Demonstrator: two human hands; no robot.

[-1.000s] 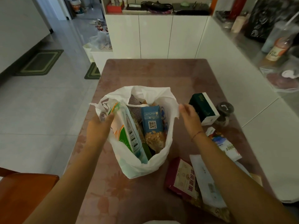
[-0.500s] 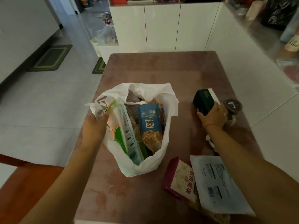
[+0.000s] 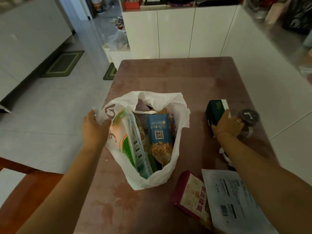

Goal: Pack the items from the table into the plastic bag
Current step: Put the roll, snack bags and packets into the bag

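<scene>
One plastic bag at table middle, left hand pinching its left rim, right hand fingers curled over one green box near the right edge (one jar just beside), one maroon packet, one white pouch at the near right corner.

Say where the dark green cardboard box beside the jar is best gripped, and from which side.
Across its narrow width at the near end, coming from above. The dark green cardboard box lies lengthwise away from the person, slim enough to span; the dark-lidded glass jar stands close on its right side. The right hand wraps it there now.
</scene>
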